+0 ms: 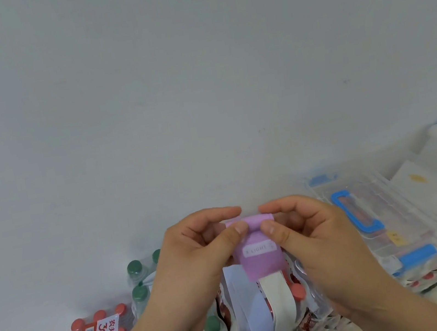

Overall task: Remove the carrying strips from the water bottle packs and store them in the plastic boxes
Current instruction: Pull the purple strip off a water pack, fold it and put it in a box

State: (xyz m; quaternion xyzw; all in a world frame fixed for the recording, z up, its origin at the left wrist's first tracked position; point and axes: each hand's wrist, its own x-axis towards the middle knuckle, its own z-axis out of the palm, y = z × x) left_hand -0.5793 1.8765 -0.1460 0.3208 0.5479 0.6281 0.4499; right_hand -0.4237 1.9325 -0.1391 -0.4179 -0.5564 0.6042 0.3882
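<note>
pinching a purple fabric strip (257, 257) with both hands

left hand (194, 253) and right hand (310, 236) grip its rolled top edge, thumbs in front.

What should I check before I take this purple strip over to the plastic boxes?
1. Left hand holds the purple strip: ok, thumb and fingers pinch its rolled top.
2. Right hand holds it too: ok, same pinch.
3. Strip free of the water bottle pack: cannot tell; its lower end meets the white strips hanging below.
4. Plastic box open to receive: not ok, its lid looks shut.
5. Way to the box free: ok, nothing shows between.
</note>
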